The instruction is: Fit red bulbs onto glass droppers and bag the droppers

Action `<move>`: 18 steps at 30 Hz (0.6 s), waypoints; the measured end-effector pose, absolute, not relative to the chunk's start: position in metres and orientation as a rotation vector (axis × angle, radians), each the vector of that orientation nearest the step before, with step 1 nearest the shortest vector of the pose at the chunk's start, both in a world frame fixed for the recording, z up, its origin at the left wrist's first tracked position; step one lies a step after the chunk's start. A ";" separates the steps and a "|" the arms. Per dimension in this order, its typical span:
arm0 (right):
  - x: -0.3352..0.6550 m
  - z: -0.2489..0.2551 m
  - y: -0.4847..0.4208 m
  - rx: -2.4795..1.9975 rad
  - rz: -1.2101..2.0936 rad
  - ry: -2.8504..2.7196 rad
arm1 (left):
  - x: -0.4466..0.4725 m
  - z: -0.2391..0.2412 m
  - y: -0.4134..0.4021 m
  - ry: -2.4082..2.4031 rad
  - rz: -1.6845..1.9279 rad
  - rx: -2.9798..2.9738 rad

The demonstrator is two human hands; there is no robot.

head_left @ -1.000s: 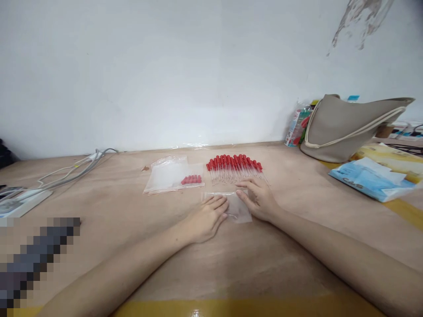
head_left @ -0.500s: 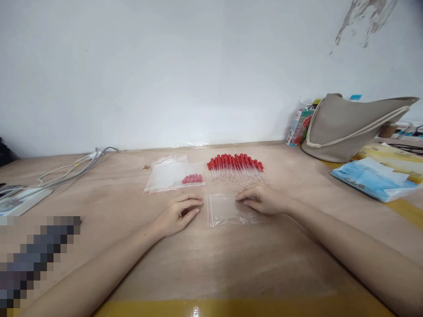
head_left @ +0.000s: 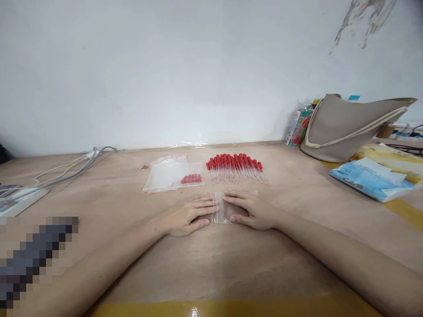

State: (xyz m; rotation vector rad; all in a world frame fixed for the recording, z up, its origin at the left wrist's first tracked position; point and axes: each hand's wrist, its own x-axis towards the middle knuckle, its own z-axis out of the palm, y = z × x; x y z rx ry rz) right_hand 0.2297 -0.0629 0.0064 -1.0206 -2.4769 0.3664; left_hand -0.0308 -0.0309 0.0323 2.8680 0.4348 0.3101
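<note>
A small clear zip bag lies flat on the wooden table in front of me. My right hand lies flat on its right part, fingers stretched out. My left hand rests at the bag's left edge with its fingertips touching it, fingers extended. Just behind the hands is a row of several glass droppers with red bulbs. To the left of them lies a stack of clear bags with a few red bulbs on top.
A grey bucket bag stands at the right rear beside a colourful packet. A blue tissue pack lies further right. Grey cables and a flat white item are at the left. A white wall backs the table.
Both hands came together over the clear bag. The left hand moved right to its edge and the right hand slid left onto it; the bag shifted slightly left.
</note>
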 end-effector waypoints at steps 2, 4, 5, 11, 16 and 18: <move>0.234 0.006 -0.061 -1.036 0.370 -2.482 | -0.027 0.035 -0.029 0.401 0.295 2.898; 0.238 0.006 -0.059 -1.041 0.371 -2.481 | -0.024 0.037 -0.030 0.391 0.318 2.911; 0.240 0.006 -0.059 -1.044 0.371 -2.476 | -0.024 0.037 -0.030 0.386 0.334 2.906; 0.245 0.008 -0.057 -1.087 0.379 -2.478 | -0.028 0.031 -0.024 0.545 0.611 2.664; 0.243 0.009 -0.057 -1.107 0.355 -2.491 | -0.008 0.034 0.027 1.411 0.983 2.321; 0.243 0.008 -0.056 -1.095 0.349 -2.490 | 0.008 0.039 0.052 1.590 0.838 2.173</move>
